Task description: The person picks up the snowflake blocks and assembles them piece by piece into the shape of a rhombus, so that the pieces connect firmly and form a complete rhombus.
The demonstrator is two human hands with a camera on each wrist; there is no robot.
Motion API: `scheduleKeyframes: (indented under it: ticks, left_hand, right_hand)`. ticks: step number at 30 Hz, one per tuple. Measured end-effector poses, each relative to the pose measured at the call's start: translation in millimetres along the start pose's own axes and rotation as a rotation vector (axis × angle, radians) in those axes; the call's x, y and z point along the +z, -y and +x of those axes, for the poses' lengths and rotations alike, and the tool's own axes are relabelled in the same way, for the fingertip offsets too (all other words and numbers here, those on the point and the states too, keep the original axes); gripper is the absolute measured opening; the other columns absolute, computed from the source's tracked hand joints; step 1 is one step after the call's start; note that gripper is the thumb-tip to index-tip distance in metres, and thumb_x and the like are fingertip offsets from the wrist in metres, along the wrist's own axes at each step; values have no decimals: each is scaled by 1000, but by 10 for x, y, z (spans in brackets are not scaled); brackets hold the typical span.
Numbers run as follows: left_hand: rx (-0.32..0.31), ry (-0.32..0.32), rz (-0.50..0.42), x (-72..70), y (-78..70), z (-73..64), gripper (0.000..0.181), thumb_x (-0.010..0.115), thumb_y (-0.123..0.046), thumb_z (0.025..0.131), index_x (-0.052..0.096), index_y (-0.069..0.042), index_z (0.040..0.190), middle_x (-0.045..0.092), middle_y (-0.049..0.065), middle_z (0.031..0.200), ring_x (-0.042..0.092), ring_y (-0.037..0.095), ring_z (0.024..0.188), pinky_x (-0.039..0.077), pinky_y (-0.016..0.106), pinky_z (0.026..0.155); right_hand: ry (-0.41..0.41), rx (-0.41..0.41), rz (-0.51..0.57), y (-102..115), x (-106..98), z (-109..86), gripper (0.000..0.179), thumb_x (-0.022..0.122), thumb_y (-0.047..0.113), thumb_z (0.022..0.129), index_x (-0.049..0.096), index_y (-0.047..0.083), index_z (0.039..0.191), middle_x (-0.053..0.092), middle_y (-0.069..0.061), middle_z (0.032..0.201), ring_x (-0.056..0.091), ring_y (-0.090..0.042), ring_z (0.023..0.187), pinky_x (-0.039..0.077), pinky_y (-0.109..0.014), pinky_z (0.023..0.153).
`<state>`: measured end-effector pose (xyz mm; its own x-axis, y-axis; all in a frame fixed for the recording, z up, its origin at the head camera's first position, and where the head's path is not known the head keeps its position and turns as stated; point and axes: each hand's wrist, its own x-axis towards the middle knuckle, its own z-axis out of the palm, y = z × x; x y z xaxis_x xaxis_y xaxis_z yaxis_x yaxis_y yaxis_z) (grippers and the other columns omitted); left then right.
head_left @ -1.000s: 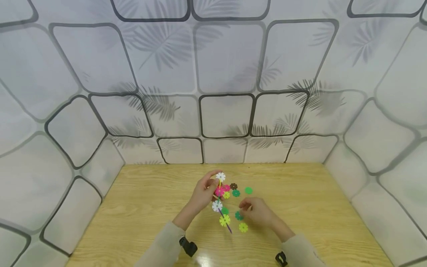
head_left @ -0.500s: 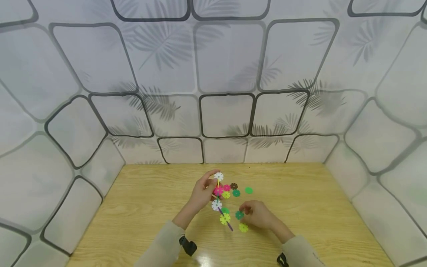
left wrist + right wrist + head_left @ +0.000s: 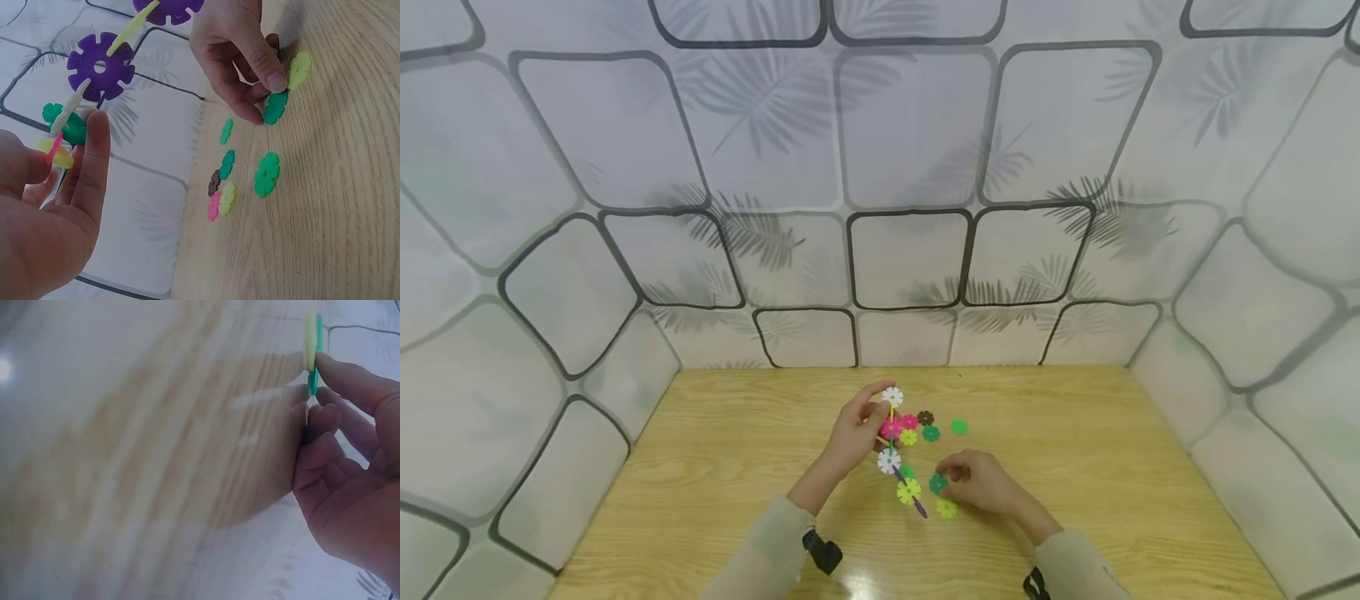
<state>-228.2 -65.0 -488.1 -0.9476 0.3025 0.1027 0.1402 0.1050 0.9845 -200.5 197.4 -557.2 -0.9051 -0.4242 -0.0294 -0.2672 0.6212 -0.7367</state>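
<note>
My left hand (image 3: 856, 432) holds a chain of slotted flower-shaped plastic discs (image 3: 889, 461) above the table, gripping it toward its far end. White, pink and yellow-green discs face the head camera, with others edge-on between them. A purple disc (image 3: 117, 65) in this chain faces the left wrist camera. Low over the tabletop, my right hand (image 3: 987, 482) pinches the edge of a dark green disc (image 3: 275, 107) between thumb and finger. A yellow disc (image 3: 300, 70) lies right beside that one, overlapping it in the right wrist view.
Loose discs lie on the wooden table (image 3: 737, 475) beyond the hands: brown (image 3: 925, 418), pink (image 3: 910, 422), yellow (image 3: 908, 437), dark green (image 3: 931, 433) and bright green (image 3: 959, 427). Another bright green disc (image 3: 267, 175) lies under the chain. Patterned walls (image 3: 902, 258) enclose the table.
The chain's near end has swung slightly up and right. My right hand has shifted a little, its fingers staying at the dark green disc.
</note>
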Motion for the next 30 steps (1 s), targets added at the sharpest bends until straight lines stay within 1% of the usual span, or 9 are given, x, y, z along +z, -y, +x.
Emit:
scheduleKeyframes:
  ticks: [4,7,12,15,17,20,22,26,30]
  left_hand:
    - [4,4,-3,2,-7,-3,41,48,-17,114,50,-16,155,68,33,115,77,35,74,56,24,57]
    - [2,5,-8,3,-12,-2,42,48,-18,114,50,-16,156,68,33,116,78,33,73,54,20,56]
    - [-12,14,-20,5,-28,-1,42,47,-18,115,50,-18,156,69,27,110,76,17,69,56,23,58]
    - [-17,23,-28,8,-44,-9,42,46,-18,115,49,-18,157,70,24,109,75,14,68,57,25,59]
    - [-18,23,-28,12,-50,-11,42,46,-18,115,49,-18,157,70,24,109,76,21,70,57,25,59]
    - [-19,16,-32,18,-46,-11,42,47,-18,115,50,-18,156,70,24,109,78,37,76,57,23,58]
    - [-18,11,-30,22,-41,-10,42,47,-18,114,50,-18,156,70,24,108,76,45,80,56,22,57]
    - [-13,8,-28,24,-37,-6,42,48,-18,114,50,-17,156,70,24,108,75,49,81,56,22,57]
    - [-16,10,-27,25,-38,-1,41,47,-18,114,50,-18,156,70,24,108,76,47,79,57,23,57]
  right_hand:
    - [-19,5,14,-23,-2,12,24,84,15,88,78,8,110,66,3,92,56,-8,84,50,-22,73]
    - [-24,20,28,-36,3,20,21,84,15,88,78,9,108,67,3,91,56,-9,83,49,-22,72]
    - [-16,52,41,-47,13,32,20,85,16,87,75,11,104,66,2,91,56,-12,84,48,-23,71]
    - [-27,62,47,-31,6,32,19,85,15,87,73,12,101,67,2,91,58,-12,85,48,-23,73]
    - [-35,67,61,-6,-12,27,18,85,15,87,73,11,99,68,2,91,59,-13,86,49,-23,73]
    - [-39,75,79,23,-37,23,17,85,14,87,72,10,97,68,1,91,60,-15,86,49,-23,73]
    - [-33,75,86,34,-50,23,17,85,14,87,71,10,97,68,1,90,59,-16,85,48,-23,72]
    - [-8,70,118,23,-68,36,16,83,13,89,71,8,98,68,-1,90,60,-16,83,50,-23,69]
    - [29,54,186,-10,-96,53,15,79,11,93,71,4,103,70,-4,92,63,-15,79,55,-23,64]
